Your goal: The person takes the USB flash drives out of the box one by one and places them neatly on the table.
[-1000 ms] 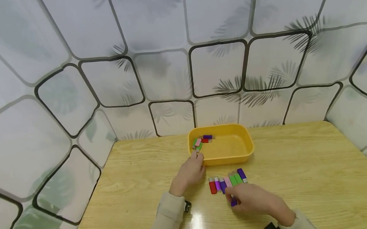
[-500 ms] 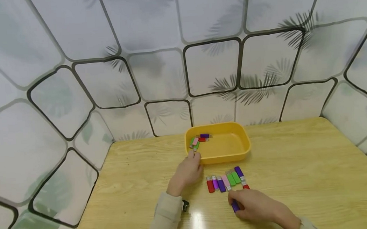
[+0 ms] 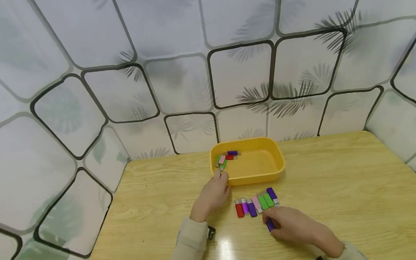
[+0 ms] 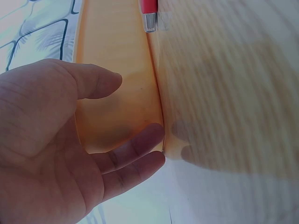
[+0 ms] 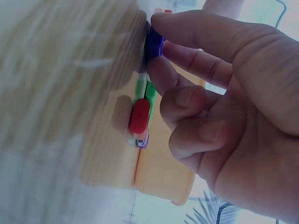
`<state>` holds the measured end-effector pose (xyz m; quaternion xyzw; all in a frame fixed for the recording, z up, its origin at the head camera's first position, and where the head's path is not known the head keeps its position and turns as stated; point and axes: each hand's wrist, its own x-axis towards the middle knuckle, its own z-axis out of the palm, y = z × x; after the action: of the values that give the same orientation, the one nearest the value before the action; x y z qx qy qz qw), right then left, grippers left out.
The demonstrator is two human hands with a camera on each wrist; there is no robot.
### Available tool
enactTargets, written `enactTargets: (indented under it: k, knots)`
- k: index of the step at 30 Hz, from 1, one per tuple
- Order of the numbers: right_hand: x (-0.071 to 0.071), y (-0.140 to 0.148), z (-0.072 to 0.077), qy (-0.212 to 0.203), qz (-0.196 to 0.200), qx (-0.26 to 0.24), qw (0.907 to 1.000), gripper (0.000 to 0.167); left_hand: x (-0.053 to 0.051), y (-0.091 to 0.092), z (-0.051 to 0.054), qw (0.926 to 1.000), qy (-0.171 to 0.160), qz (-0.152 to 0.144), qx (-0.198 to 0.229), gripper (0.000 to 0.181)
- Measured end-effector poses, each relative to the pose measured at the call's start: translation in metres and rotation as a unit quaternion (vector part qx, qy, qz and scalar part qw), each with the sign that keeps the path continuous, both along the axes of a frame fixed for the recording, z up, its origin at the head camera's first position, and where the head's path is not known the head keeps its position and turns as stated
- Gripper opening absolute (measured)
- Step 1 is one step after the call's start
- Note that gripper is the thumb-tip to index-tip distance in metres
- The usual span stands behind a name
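Observation:
In the head view, my left hand is at the near left corner of the yellow tray and grips its rim. The left wrist view has the thumb across the outer wall; some of its fingers are hidden. My right hand pinches a dark purple USB stick just above the table. Beyond it lies a row of USB sticks: red, bright purple, purple, pink, two green and a purple one. Another red USB stick shows in the right wrist view.
The tray stands at the back of the wooden table, near the patterned wall covering. Several USB sticks lie at its left end, among them a purple one, a red one and a pink one.
My right hand has shifted a little, still pinching the purple USB stick, and now hides the red one seen half a second ago. My left hand stays at the tray. The head view tilted slightly.

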<state>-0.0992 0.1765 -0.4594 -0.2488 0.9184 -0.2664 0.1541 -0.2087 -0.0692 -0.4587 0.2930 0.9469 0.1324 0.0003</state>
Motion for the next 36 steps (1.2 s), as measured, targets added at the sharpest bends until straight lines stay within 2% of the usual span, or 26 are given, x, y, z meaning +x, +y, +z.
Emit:
enactTargets:
  k: [7, 12, 20, 26, 33, 36]
  knots:
    - [0.0004, 0.0040, 0.0009, 0.023, -0.030, 0.003, 0.9993, 0.026, -0.0003, -0.0005, 0.0004, 1.0000, 0.004, -0.004, 0.005, 0.019]
    - [-0.0015, 0.0065, 0.0011, 0.029, -0.027, -0.006, 0.9992, 0.026, -0.0013, -0.0001, 0.0007, 0.9999, 0.008, -0.006, 0.004, 0.019]
    - [-0.0045, 0.0073, -0.0010, 0.001, -0.011, -0.039, 0.9992, 0.021, -0.0018, 0.0003, 0.0000, 1.0000, 0.002, -0.002, -0.001, 0.019]
    - [-0.0049, 0.0061, -0.0006, 0.003, -0.003, -0.049, 0.9988, 0.019, -0.0024, 0.0002, 0.0003, 0.9999, 0.008, -0.005, 0.007, 0.017]
    - [-0.0057, 0.0048, -0.0014, -0.027, -0.009, -0.034, 0.9990, 0.022, -0.0029, 0.0000, -0.0018, 0.9999, 0.008, -0.004, 0.006, 0.017]
    - [-0.0059, 0.0049, -0.0017, -0.024, 0.000, -0.027, 0.9993, 0.022, -0.0022, -0.0003, -0.0022, 1.0000, 0.001, -0.002, 0.005, 0.017]
